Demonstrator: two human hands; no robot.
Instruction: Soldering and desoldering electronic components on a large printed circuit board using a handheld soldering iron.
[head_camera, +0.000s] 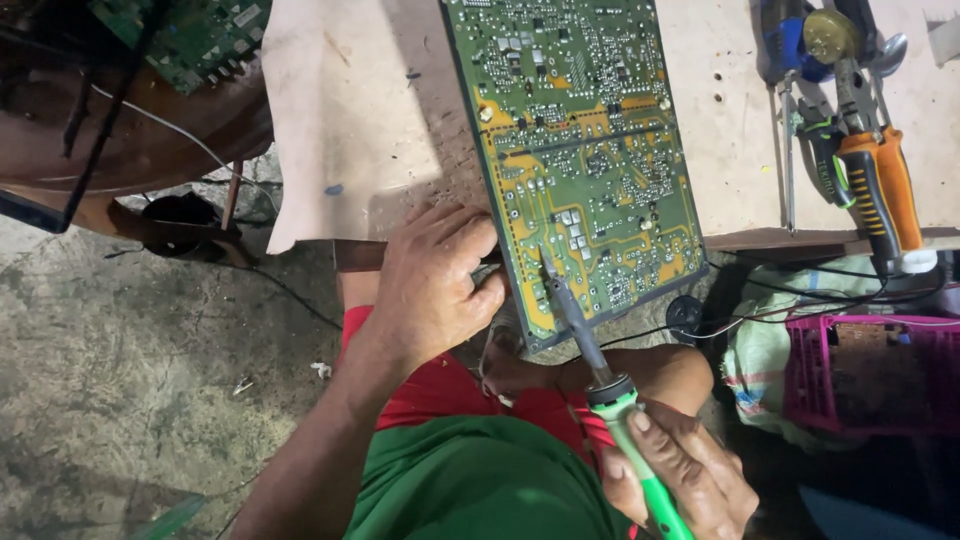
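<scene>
Left hand (432, 285) grips the near-left edge of the green circuit board (575, 150); right hand (680, 470) holds a soldering iron (600, 385), tip on the board.

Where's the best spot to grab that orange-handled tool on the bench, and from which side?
Take the orange-handled tool by its thick orange and black handle, coming from the bench's near edge. The handle end points toward that edge and lies free, while its metal head sits crowded among the blue-handled screwdriver and other tools.

Orange-handled pliers (880, 185), blue screwdriver (787, 60) on the worktable (350, 110); pink crate (870, 375) below.
</scene>
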